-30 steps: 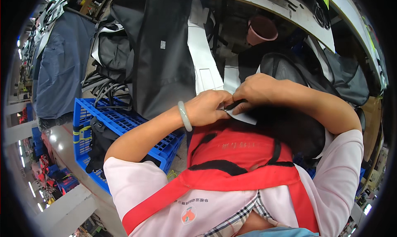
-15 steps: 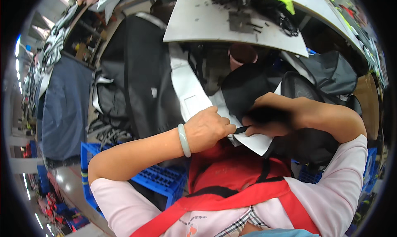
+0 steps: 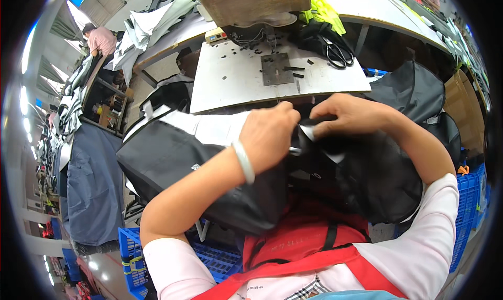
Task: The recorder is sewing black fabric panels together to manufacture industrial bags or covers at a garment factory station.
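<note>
Bright even workshop light, window glare upper left, fisheye-bent dark rim.

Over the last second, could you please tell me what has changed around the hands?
The view has tilted up: the grey metal sewing table plate and black-handled scissors have come into sight. The left hand and right hand still pinch the black fabric bag with its white strip; the pale bangle stays on the left wrist.

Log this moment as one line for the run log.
left hand: gripping black fabric | right hand: pinching same fabric | scissors: on table, untouched
</note>
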`<state>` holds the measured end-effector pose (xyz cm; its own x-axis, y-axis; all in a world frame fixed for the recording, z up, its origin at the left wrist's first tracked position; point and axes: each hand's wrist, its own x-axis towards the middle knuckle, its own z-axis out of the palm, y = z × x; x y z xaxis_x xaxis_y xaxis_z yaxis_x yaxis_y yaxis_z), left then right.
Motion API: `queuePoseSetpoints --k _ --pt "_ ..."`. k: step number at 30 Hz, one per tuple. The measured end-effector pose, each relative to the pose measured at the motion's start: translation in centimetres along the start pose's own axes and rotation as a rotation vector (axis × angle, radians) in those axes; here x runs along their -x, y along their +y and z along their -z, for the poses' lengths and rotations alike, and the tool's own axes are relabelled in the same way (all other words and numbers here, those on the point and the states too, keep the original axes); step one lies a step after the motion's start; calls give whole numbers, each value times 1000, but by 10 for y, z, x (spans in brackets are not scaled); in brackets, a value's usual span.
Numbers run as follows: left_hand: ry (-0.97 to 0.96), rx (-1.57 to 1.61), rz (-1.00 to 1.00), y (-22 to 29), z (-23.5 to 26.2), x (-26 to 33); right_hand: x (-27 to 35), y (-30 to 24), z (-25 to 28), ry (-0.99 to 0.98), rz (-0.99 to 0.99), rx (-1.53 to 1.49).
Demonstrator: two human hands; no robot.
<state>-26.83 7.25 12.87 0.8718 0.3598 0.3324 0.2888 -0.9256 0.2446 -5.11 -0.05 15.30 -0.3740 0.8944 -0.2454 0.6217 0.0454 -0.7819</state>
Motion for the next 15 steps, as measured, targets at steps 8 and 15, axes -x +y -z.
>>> queuePoseSetpoints --k 8,15 --pt "-535 766 382 -53 -13 -18 -27 41 3 71 -18 -60" --pt "-222 1286 495 -95 1 -46 -60 23 45 247 60 -10"
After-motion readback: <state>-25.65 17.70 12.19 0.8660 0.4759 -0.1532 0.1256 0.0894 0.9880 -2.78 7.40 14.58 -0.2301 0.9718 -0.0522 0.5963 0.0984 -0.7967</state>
